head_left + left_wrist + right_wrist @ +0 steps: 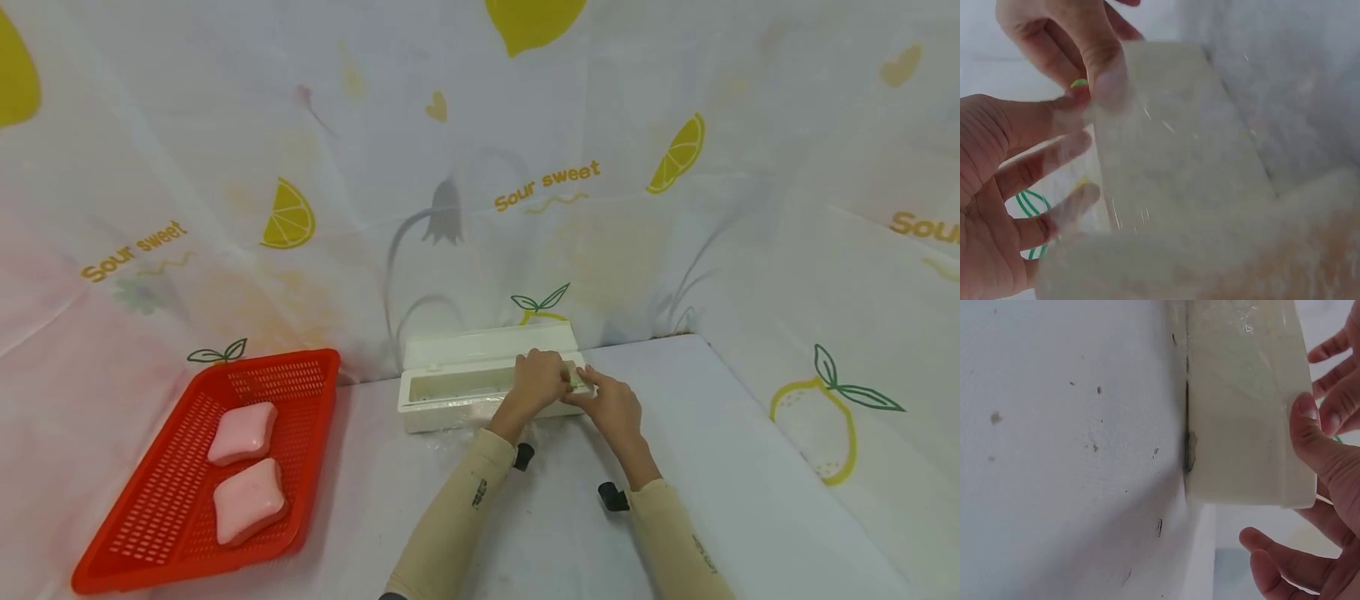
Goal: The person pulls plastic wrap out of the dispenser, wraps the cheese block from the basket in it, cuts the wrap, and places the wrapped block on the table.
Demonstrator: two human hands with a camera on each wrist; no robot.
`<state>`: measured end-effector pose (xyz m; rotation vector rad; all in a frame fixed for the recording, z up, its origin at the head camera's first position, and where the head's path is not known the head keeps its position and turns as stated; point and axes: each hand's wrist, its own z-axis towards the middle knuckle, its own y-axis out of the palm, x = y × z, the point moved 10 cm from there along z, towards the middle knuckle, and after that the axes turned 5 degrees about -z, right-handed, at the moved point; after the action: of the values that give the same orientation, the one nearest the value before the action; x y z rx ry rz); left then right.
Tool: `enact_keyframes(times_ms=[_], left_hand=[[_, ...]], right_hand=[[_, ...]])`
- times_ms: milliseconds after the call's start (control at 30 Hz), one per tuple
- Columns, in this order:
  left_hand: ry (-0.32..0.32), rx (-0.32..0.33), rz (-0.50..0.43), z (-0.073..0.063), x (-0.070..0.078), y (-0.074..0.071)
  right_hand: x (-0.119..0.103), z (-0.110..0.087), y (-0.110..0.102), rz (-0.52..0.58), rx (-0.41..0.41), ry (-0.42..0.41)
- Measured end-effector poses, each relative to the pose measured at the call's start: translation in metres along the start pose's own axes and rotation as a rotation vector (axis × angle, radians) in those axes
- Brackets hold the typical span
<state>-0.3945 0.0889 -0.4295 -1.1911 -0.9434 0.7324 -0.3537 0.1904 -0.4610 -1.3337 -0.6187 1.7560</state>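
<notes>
A long cream plastic box (442, 415) rests against the wall with its hinged lid (487, 340) raised. My right hand (617, 408) holds the box's right end, the thumb on the front face and fingers behind the top edge. Near that end my left hand (538, 379) reaches over the opening. In the left wrist view, the left hand (997, 162) has its thumb side at a small green bit (1079, 82) beside the right thumb, other fingers spread. I cannot tell whether it pinches that bit. Clear plastic film (453, 435) hangs at the box's front.
At the left stands a red perforated basket (321, 467) with two pink pillow-shaped blocks (243, 433) in it. A white cloth (750, 500) with dark specks covers the table. A lemon-printed sheet (360, 275) hangs behind and along the right side.
</notes>
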Motion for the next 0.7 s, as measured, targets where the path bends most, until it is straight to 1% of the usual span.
enact_keyframes(times_ms=[167,367,500,700], left_hand=[[0.057,-0.01,-0.005,-0.004,-0.002,-0.003],[0.118,-0.041,0.045,-0.006,-0.008,-0.004],[0.153,-0.058,0.053,-0.008,-0.013,-0.005],[0.205,-0.043,0.002,-0.012,-0.024,-0.005]], right_hand=[[0.002,-0.001,-0.002,0.008,0.02,0.0],[0.002,-0.002,-0.003,-0.004,0.035,-0.025],[0.005,-0.002,-0.004,0.005,0.043,-0.012],[0.005,-0.001,0.0,0.05,0.021,0.011]])
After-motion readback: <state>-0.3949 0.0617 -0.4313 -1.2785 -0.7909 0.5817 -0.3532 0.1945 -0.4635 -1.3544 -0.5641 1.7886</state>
